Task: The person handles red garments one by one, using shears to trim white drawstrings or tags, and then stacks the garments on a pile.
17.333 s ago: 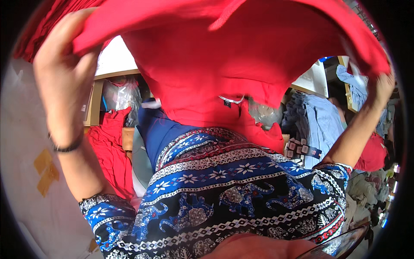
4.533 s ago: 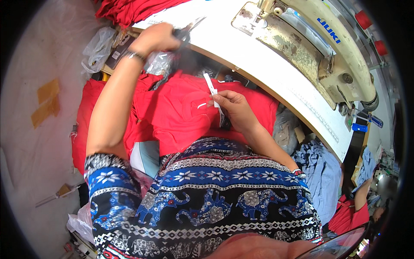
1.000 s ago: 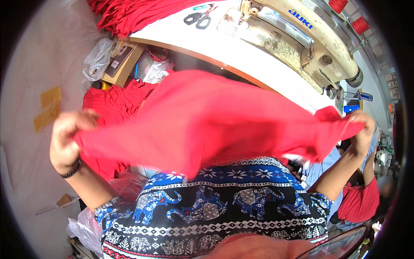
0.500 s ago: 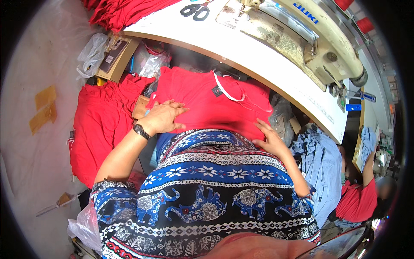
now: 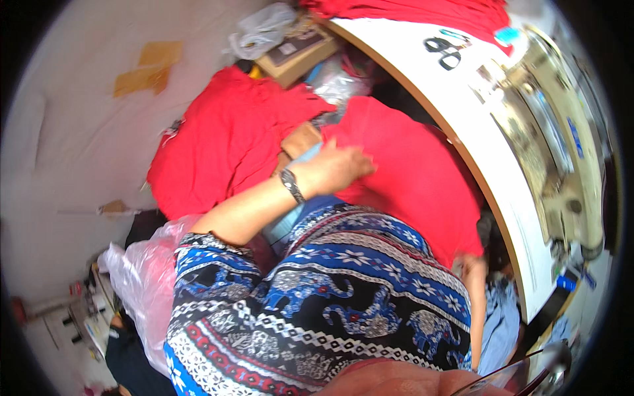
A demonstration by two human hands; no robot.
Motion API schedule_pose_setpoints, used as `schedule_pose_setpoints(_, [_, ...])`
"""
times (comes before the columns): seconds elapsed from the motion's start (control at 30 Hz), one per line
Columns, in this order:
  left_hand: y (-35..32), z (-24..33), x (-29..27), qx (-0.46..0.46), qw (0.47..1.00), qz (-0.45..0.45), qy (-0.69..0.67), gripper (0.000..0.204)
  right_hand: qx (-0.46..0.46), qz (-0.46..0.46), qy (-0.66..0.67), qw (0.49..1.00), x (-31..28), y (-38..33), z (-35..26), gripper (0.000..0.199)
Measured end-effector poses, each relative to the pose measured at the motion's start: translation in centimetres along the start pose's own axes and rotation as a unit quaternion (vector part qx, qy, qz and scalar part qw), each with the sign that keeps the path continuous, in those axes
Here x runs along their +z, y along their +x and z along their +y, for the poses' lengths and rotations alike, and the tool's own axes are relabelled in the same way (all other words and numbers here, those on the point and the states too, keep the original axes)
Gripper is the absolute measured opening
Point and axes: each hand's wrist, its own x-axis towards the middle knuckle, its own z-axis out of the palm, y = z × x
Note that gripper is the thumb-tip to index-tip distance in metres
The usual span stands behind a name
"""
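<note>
A red knit shirt [image 5: 409, 171] lies across my lap, its smooth side up; neither neckband nor label shows. My left hand [image 5: 337, 168], with a dark bracelet on the wrist, is over the shirt's left part, its fingers apart and blurred by motion. At the garment's lower right corner, my right hand [image 5: 470, 267] is closed on the cloth, the fingertips partly hidden. A light blue surface [image 5: 284, 221] shows beneath my left forearm.
On my left is a heap of red garments [image 5: 224, 145], with a pink plastic bag [image 5: 155, 284] nearer me. A white sewing table [image 5: 422, 86] curves ahead and right, bearing black-handled scissors [image 5: 444, 54] and a sewing machine [image 5: 561, 152]. Blue cloth [image 5: 500, 323] lies at right.
My view has turned left. The red shirt's white neckband and label have gone from sight. My right hand has gone from lying spread on the cloth to closing at its corner.
</note>
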Motion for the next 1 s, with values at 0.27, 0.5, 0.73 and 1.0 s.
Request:
schedule_pose_setpoints(0.27, [-4.7, -10.8, 4.7, -0.213, 0.741, 0.244, -0.588, 0.038, 0.048, -0.108, 0.066, 0.991, -3.8, 0.5, -4.1, 0.014])
schedule_pose_setpoints(0.5, [-12.4, -19.1, 17.3, -0.54, 0.809, 0.212, 0.098, 0.062, -0.035, 0.01, 0.017, 0.999, -7.5, 5.0, -10.8, 0.024])
schedule_pose_setpoints(0.73, [-12.0, -20.6, 13.2, -0.633, 0.648, 0.412, -0.096, 0.032, -0.104, -0.012, 0.018, 0.994, -7.2, 6.2, -13.0, 0.026])
schedule_pose_setpoints(1.0, [-22.5, -29.4, 8.9, -0.536, 0.616, 0.479, -0.32, 0.067, -0.168, 0.01, 0.015, 0.986, -8.8, 7.9, -16.1, 0.026])
